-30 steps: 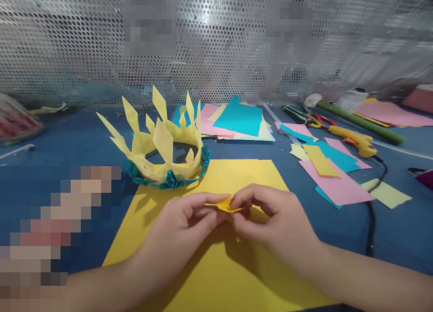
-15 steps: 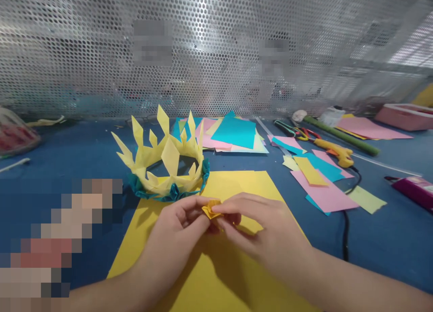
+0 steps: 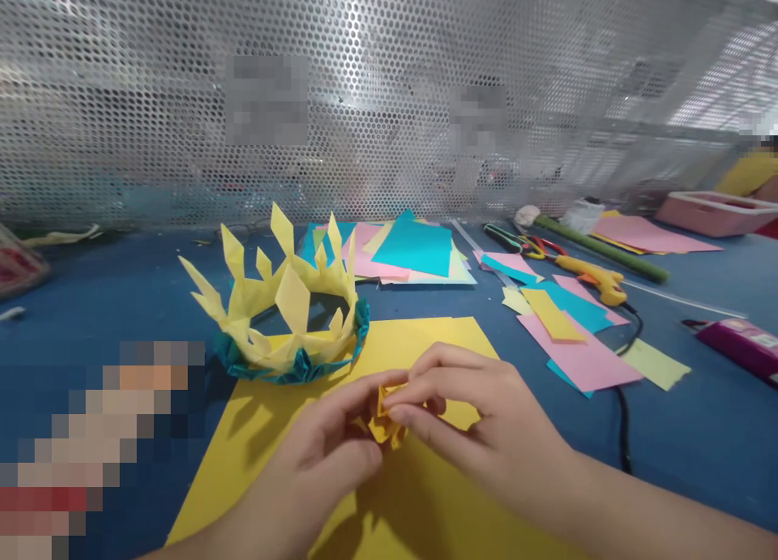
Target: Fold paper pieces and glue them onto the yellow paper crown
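Observation:
Between my two hands is a small folded yellow paper piece (image 3: 389, 427), held above a large yellow sheet (image 3: 450, 495). My right hand (image 3: 480, 406) pinches its upper side with thumb and fingertips. Curled around its left and far side is my left hand (image 3: 340, 430), its thumb a little below the piece. The fingertips behind the paper are partly hidden. A pale yellow paper crown (image 3: 295, 301) with diamond-shaped points and a teal folded trim stands at the sheet's far left corner, beyond my left hand.
A stack of coloured paper (image 3: 416, 248) lies beyond the crown. On the right are paper scraps (image 3: 577, 353), a yellow glue gun (image 3: 592, 278) with a black cord, pliers (image 3: 538, 248), a green stem (image 3: 613, 248) and a purple packet (image 3: 745, 345). A perforated metal screen (image 3: 377, 98) rises behind.
The yellow paper piece has been turned in my fingers and now shows more folds. My left thumb has moved down from it, and the view has shifted slightly.

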`<state>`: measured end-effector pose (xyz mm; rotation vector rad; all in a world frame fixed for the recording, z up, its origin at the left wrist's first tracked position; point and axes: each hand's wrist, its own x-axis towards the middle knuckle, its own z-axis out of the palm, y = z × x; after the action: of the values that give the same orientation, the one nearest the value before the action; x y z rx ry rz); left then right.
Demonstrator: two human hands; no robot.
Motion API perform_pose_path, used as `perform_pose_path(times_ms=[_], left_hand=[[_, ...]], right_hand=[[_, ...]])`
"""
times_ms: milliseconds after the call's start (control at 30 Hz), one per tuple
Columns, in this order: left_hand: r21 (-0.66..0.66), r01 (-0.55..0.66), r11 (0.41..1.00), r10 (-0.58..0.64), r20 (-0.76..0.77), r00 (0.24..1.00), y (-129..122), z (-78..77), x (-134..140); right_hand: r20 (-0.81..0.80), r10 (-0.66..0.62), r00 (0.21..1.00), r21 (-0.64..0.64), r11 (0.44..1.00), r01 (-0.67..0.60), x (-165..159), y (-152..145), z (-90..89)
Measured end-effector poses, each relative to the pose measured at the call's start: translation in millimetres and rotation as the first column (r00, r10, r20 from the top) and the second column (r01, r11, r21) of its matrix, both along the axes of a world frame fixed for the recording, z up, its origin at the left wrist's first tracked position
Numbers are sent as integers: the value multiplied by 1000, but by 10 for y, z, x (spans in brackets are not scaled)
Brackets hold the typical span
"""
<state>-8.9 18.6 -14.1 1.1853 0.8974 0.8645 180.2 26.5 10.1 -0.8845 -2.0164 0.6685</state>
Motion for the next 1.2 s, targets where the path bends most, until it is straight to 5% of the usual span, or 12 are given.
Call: perform_pose_path(times_ms=[267,400,533,700,1000,1200], left_hand=[[-50,-101,994,95,-107,990,-34,19,6],[83,-42,996,52,-120,991,-27,104,59],[181,54,982,-36,-99,994,-13,147,88],[11,-37,999,37,-52,998,-26,39,28],[25,-273,962,274,-38,961,43,16,56],[93,-88,992,99,-114,989,-44,-43,-29]], right_hand=[[-65,-143,988,-116,984,135,-15,17,-27],[-49,-42,998,84,995,46,-19,4,-95],[64,44,997,321,945,-62,-5,-18,-122],[112,83,990,412,903,-123,8,-29,-106],[-133,-133,982,26,990,138,-54,-39,-105],[-108,-266,958,-179,953,244,-88,-85,-44]])
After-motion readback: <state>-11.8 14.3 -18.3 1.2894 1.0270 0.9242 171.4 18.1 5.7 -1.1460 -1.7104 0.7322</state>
